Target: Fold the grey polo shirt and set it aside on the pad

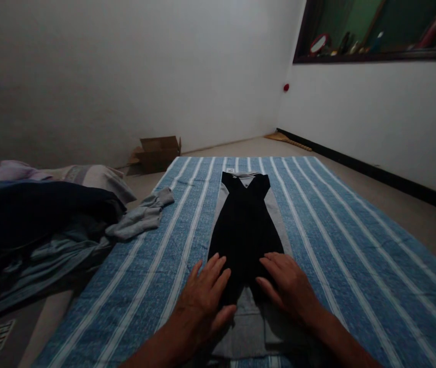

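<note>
Head view looks down on a folded garment [245, 225], black over grey, lying on a blue cloth with white stripes [336, 245] spread over the floor. The garment is long and narrow; its long axis runs straight away from the person, in line with the stripes, with the V-shaped neck end at the far side and the grey hem nearest the body. Both sides are folded inward, so the black fabric forms a tapering panel framed by smooth grey strips. The material looks soft and matte, lying flat with few creases.

The left hand [202, 299] rests palm-down on the near left edge of the black panel, fingers spread and flat, closed on nothing. The right hand [285, 283] lies likewise on the near right edge, fingers extended and pressed on the fabric, gripping nothing.

At the left, partly off the cloth, sits a loose pile of clothes [49, 225] in dark blue, teal and grey. A cardboard box [159, 152] stands by the far wall.
</note>
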